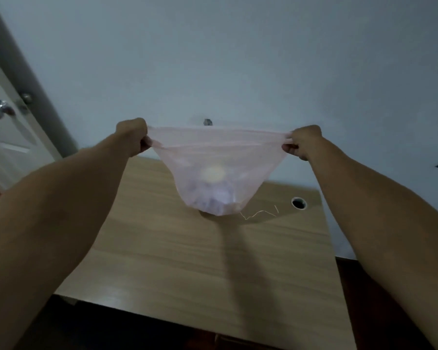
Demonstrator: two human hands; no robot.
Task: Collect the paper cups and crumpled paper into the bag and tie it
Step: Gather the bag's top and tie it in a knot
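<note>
Got my left hand [133,133] and right hand [302,141] each pinched tight around one end of the bag's [214,168] rim, fingers curled over the bunched plastic, pulling it out wide so the top edge runs nearly straight between my fists. The bag hangs in the air over the far part of the table [187,261], its bottom just above the wood or barely brushing it, can't tell which.

Looks like the collecting part is done: no cups or paper loose on the table that I can see, and there's a lumpy pale load sitting low in the bag. So this is the tying step, I'd say.

To do it well I'd keep both ends even, bring them together, cross them and knot low, close to the contents, squeezing air out first. Thin plastic like this stretches and tears if you yank, so steady tension, no jerking.

Material-wise: the bag is a thin, see-through pinkish film, wrinkled where it gathers at my fingers, sagging into a rounded pouch. The table is smooth light wood grain with a round cable hole [299,203] near the far right corner, and a thin pale string-like scrap [259,213] lies beside the bag.
</note>
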